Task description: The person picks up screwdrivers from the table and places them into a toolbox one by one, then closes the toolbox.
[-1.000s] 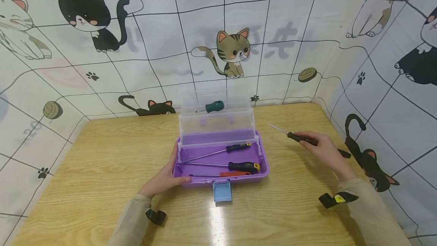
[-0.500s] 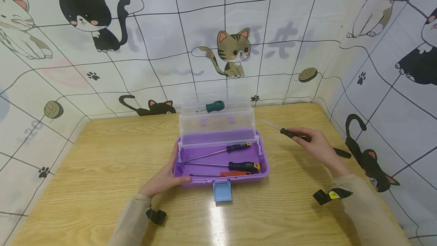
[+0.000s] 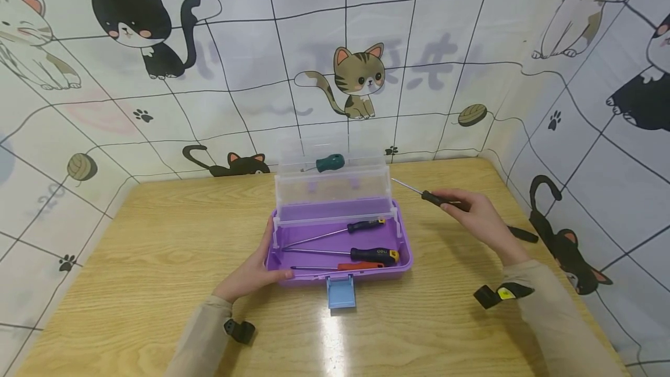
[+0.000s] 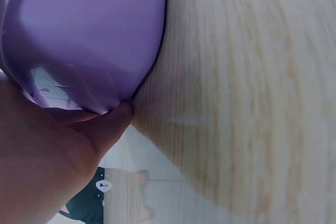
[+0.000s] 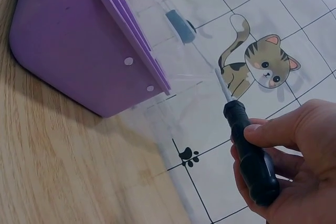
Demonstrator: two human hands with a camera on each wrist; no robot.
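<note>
Screwdriver with black handle [image 3: 430,197], pinched at the handle between thumb and curled fingers of right hand [image 3: 473,214]. Location: right of purple toolbox [image 3: 406,256], outside the box, tip just beside right edge of raised clear lid [image 3: 335,189]. Height above tabletop [image 3: 445,319] and any contact with lid: cannot tell. Long axis: diagonal, tip toward far left, handle toward near right. Critical relation, by judgement: box interior to the left of the tip and closer to the person, hence out of line with the shank. For reference, large black-and-yellow screwdriver [image 3: 373,256] and red-handled screwdriver [image 3: 360,267] inside: left-to-right, handles at right. Left hand [image 3: 251,275]: farther from the held tool, gripping left end of toolbox.
</note>
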